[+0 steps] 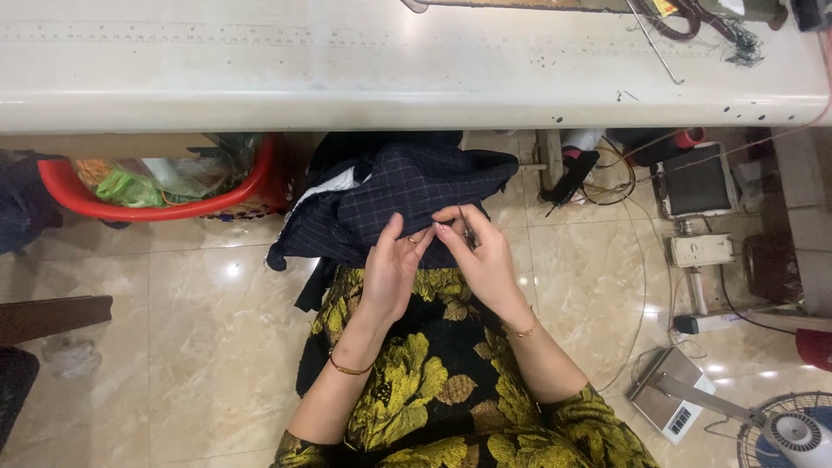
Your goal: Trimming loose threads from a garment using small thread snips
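A dark navy checked garment [407, 191] lies bunched on my lap, hanging off my knees toward the floor. My left hand [390, 269] rests against its near edge, fingers bent and pinching the cloth. My right hand [481, 256] meets it fingertip to fingertip, holding the same edge and what looks like a small thin tool; it is too small to name. Both wrists carry thin bracelets. My lap is covered by a black dress with yellow leaf print [425, 373].
A long white work table [347, 78] spans the top. Under it stands a red basket [173, 204] with bags. Sewing machine pedal, motor and cables [693, 225] sit at right, a fan [789, 429] at the bottom right corner, on a beige tiled floor.
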